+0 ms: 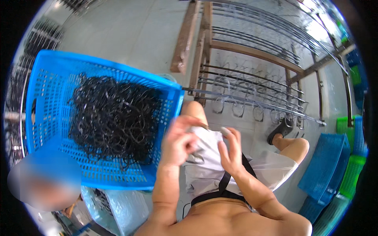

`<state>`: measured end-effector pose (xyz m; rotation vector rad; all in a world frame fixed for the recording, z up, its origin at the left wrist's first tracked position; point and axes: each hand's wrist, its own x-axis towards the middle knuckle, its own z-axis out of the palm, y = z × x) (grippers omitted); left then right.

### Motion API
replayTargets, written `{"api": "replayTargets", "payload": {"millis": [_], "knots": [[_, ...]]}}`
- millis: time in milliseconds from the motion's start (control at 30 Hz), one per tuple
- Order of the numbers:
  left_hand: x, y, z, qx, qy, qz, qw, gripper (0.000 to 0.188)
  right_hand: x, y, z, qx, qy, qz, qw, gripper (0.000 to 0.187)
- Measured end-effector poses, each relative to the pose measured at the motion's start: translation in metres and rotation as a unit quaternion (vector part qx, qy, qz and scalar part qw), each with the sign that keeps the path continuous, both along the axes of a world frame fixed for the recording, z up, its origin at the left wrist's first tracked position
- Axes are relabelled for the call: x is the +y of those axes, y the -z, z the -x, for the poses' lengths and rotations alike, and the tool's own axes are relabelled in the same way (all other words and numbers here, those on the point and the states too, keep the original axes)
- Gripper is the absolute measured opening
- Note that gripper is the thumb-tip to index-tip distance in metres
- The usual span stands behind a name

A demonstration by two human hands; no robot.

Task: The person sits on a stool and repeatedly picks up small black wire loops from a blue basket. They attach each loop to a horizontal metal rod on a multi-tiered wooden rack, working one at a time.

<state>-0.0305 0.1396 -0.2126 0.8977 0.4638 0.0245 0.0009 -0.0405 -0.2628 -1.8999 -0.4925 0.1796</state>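
Resting beside left hand (179, 143): blue basket (47, 98).

I see a pale concrete floor (130, 31) carrying a wooden rack frame (204, 51) strung with metal rods, a stack of blue and green baskets (330, 173) at right, and a black sandal (280, 129) near the rack.

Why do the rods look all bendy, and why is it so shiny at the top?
In the head view, the fisheye lens curves the metal rods and the blue basket near the rim; bright glare washes out the upper right corner; both hands, left hand and right hand, look slightly soft.
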Motion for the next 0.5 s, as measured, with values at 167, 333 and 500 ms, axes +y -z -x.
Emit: {"api": "replayTargets", "payload": {"millis": [167, 333, 500], "knots": [[-0.048, 0.011, 0.013, -0.035, 0.173, 0.096, 0.980, 0.064, -0.009, -0.042, -0.025, -0.141, -0.203, -0.004, 0.969, 0.043], [-0.051, 0.017, 0.018, -0.033, 0.175, 0.226, 0.958, 0.087, -0.016, -0.052, -0.058, -0.207, -0.348, 0.004, 0.914, 0.032], [-0.048, 0.019, 0.023, -0.064, 0.285, 0.052, 0.955, 0.069, -0.033, -0.029, -0.046, -0.119, -0.339, -0.062, 0.931, 0.037]]}}
